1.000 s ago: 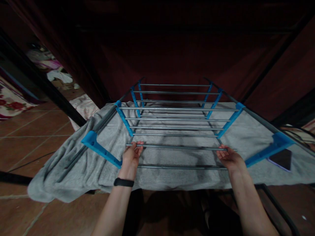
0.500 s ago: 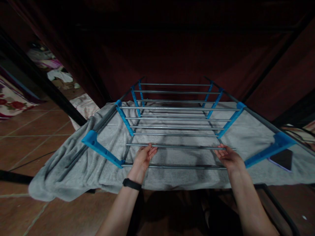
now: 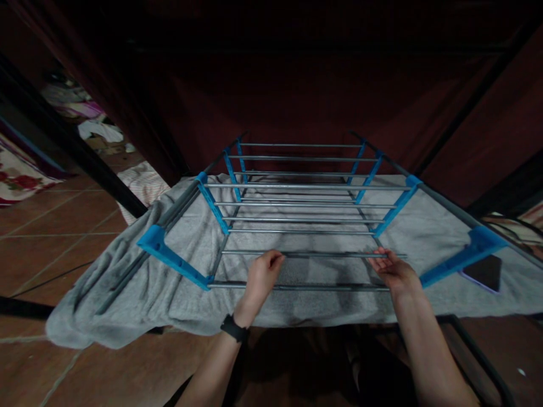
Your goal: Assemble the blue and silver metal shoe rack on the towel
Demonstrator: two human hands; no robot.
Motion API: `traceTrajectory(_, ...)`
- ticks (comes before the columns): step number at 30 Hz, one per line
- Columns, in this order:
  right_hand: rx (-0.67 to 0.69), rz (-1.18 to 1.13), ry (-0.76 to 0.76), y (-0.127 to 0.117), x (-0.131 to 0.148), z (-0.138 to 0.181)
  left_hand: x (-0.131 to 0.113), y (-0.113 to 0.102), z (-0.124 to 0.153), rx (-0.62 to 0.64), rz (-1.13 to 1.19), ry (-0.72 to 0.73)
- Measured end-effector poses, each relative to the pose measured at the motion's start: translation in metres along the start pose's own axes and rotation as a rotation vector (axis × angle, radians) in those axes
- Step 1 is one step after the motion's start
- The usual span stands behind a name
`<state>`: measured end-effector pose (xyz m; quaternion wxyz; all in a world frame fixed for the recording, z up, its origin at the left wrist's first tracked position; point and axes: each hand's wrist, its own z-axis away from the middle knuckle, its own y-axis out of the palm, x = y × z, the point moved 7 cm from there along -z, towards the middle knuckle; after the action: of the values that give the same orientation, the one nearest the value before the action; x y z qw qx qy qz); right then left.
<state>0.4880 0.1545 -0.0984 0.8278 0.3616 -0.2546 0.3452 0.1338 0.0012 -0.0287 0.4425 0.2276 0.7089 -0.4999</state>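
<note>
A rack of grey metal rods with blue plastic brackets (image 3: pixel 173 259) lies on a grey blanket (image 3: pixel 178 302). A loose-looking metal rod (image 3: pixel 322 254) runs across the near part, above the rack's front bar (image 3: pixel 314 288). My left hand (image 3: pixel 262 278), with a black band at the wrist, is closed in a pinch on this rod left of its middle. Near the rod's right end, my right hand (image 3: pixel 396 270) holds it from below with fingers curled around it. The left hand's inner fingers are hidden.
A phone (image 3: pixel 486 272) lies on the blanket at the right. Dark red panels (image 3: pixel 297 96) rise behind the rack. On the left are a dark metal post (image 3: pixel 102 169), a striped cloth (image 3: pixel 144 183), piled clothes (image 3: pixel 99 131) and the tiled floor (image 3: pixel 46 249).
My left hand has slid to the right along the rod and turned, its fingers now more closed. My right hand stays near the rod's right end.
</note>
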Motion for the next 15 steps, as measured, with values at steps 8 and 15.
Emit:
traceTrajectory(8, 0.036, -0.001, 0.001, 0.004, 0.000, 0.007, -0.025, 0.010, 0.014, 0.065, -0.652, 0.460)
traceTrajectory(15, 0.070, 0.031, 0.019, 0.003, -0.001, 0.003, -0.013, 0.011, 0.008, 0.133, -0.866, 0.381)
